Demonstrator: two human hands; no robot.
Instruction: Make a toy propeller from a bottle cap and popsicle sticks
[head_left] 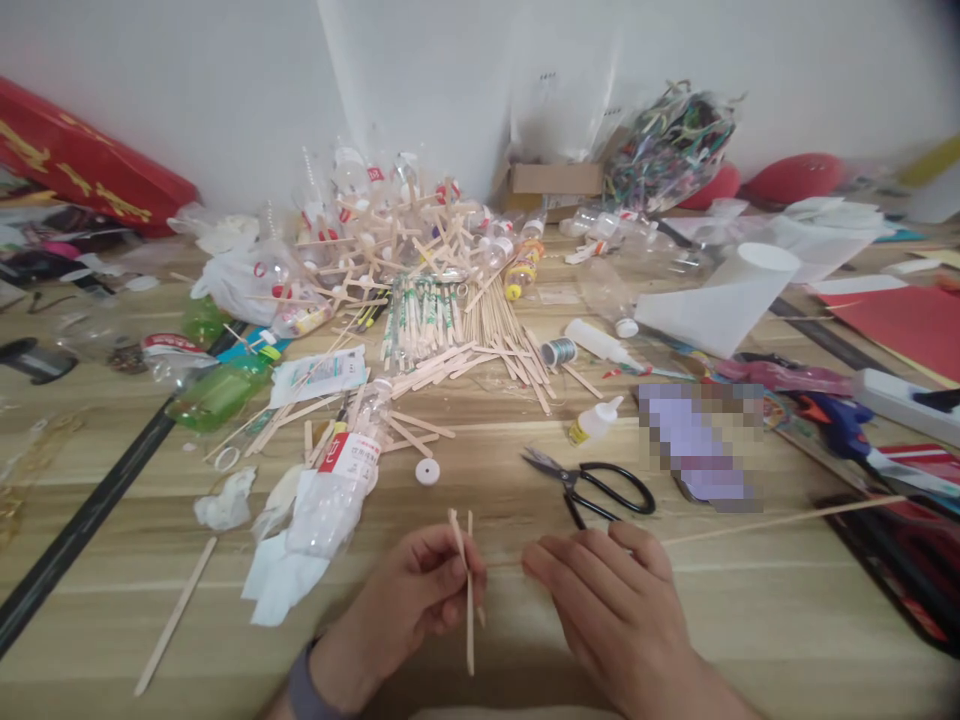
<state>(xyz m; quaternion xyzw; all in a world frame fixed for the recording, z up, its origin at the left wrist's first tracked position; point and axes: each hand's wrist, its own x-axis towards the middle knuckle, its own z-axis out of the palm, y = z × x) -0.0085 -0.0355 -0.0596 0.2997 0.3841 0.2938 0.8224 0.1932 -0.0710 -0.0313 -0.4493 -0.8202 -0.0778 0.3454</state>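
Observation:
My left hand (427, 590), at the bottom centre with a band on the wrist, pinches a few flat wooden sticks (470, 620) that stand roughly upright and cross each other. Just to the right, my right hand (611, 600) is closed around a long thin wooden skewer (780, 524). The skewer's long end sticks out to the right, and its short end points toward the sticks in my left hand. Black-handled scissors (574, 480) lie open directly above my right hand. A white round cap (427, 471) rests above my left hand.
A small glue bottle (596, 420) stands behind the scissors. Plastic bottle (337, 480), single stick (176, 615) and tissues lie left. Loose sticks (517, 360), wrapped sticks (424, 315) and stick crosses (397, 235) pile up at the back. A glue gun (836, 425) is right.

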